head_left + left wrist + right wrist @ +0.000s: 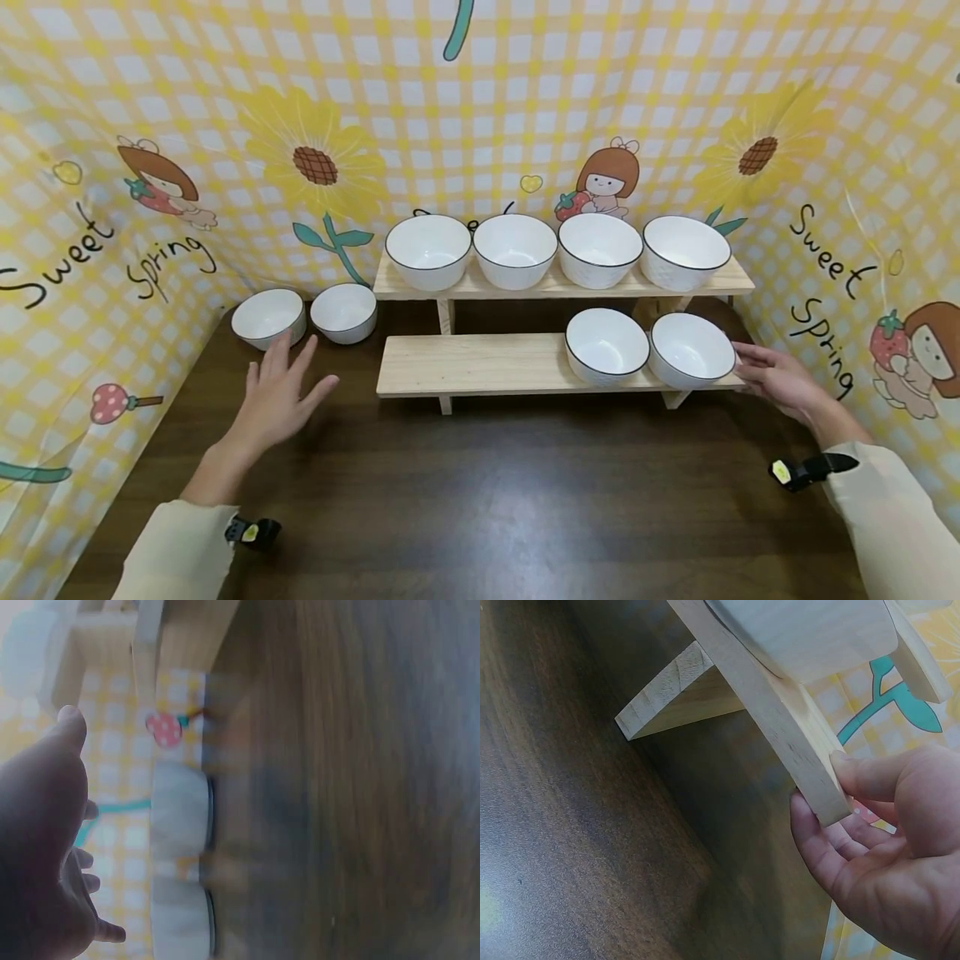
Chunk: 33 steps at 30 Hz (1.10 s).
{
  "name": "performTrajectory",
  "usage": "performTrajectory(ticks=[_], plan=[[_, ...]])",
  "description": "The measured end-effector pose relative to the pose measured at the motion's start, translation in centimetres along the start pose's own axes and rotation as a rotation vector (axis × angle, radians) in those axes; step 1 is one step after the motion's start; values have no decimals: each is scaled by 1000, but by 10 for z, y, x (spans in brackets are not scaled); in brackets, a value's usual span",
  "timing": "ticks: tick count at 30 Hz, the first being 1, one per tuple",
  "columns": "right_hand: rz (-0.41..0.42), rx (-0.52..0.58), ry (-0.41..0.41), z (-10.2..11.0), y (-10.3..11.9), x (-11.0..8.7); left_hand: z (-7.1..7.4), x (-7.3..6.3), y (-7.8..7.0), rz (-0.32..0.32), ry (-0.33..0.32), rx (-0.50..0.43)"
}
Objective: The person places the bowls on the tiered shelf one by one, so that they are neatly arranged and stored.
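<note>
My right hand (780, 383) pinches the right end of the lower board of a two-tier wooden shelf (472, 362); in the right wrist view the thumb lies on top and the fingers curl underneath. Just left of that hand, a white bowl (693, 348) with a dark rim sits on the lower tier, beside another white bowl (607, 344). My left hand (276, 396) hovers over the table with fingers spread, holding nothing. Closest to it are two white bowls on the tabletop, one at far left (268, 317) and a smaller-looking one (344, 312) beside the shelf.
Several white bowls (429, 250) stand in a row on the upper tier (525, 287). Dark wooden tabletop (480, 483) stretches in front of the shelf. Yellow checked cloth (480, 108) with printed flowers and figures hangs behind and along both sides.
</note>
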State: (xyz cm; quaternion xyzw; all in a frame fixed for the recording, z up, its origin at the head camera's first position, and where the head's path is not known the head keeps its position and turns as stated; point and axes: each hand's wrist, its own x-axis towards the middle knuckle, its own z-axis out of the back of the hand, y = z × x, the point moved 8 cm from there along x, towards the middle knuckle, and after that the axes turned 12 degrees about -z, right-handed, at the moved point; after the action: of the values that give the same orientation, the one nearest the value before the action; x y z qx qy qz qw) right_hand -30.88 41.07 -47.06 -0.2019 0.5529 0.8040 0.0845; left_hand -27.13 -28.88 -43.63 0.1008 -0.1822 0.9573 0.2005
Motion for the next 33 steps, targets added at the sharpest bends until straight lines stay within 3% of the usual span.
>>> performTrajectory(ticks=[10,15,25,33], plan=[[-17,-43,-12,-3,2,-2,4,7,51,133,-16,-37],[-25,-51,-16,-2,2,-1,10,14,72,175,-82,-21],[-39,-58,-24,0,0,0,14,27,113,335,-168,-122],[-51,-57,-38,1,0,1,14,42,137,416,-242,-165]])
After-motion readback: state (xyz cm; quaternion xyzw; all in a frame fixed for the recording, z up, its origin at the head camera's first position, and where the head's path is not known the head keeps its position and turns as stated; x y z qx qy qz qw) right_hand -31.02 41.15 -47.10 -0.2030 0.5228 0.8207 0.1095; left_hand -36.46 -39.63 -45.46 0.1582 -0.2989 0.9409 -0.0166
